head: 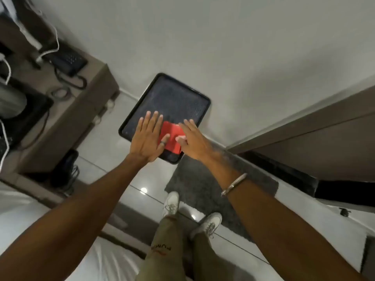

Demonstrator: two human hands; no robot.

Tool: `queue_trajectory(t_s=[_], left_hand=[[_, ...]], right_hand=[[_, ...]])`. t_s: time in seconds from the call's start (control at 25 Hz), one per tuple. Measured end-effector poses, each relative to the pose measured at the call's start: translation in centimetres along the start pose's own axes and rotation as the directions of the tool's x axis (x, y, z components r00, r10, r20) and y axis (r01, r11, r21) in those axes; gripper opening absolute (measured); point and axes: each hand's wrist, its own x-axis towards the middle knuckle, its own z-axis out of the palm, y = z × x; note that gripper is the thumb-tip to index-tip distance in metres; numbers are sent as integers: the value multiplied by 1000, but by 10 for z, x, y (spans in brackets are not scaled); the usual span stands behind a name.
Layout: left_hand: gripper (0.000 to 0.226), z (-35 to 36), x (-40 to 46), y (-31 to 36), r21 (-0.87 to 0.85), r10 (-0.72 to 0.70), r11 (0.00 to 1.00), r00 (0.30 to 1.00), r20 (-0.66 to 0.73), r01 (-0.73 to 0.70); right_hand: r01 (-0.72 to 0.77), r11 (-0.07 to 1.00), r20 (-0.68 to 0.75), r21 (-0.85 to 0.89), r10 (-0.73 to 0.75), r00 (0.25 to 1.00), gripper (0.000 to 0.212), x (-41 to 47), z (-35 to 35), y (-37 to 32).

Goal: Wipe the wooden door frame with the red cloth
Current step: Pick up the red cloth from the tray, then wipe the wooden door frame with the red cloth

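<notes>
Red cloth point(171, 136) sits between my flat, splayed hands, left point(147, 136) and right point(193, 141), gripping nothing, so I'd guess the wooden door frame point(304, 126) off right hasn't been wiped.

Olive trousers point(162, 250), white sneakers point(171, 203), silver bracelet point(233, 184), dark thumb ring point(163, 142)

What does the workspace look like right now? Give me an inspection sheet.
Surface: black tray leaning at the white wall, on glossy floor tiles.
Job's things: red cloth lies against the tray; wooden door frame at right, untouched.
Clutter: telephone on the desk; grey mat underfoot.
Grippers: left hand and right hand flat, fingers spread either side of the cloth.
Cables: white cable and coiled phone cord on the desk.
Surroundings: white bedding lower left.
</notes>
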Motion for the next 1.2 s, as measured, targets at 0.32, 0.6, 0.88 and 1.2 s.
queue_trajectory(t_s=[0.32,0.6,0.88,1.2], left_hand=[[68,31,15,-58,57,-43,997,997,-57,47],[64,20,37,-40,-12,4,1000,997,-83,-5],[62,-83,76,71,-31,261,960,933,-247,-277],[61,-204,122,276,175,669,709,574,-471,-683]], right_hand=[[96,875,108,-475,-50,993,108,70,86,11],[-41,981,-43,-190,33,999,62,92,79,-9],[-135,-13,124,991,493,861,47,5,-70,-7],[649,59,-413,758,813,409,51,-178,-213,45]])
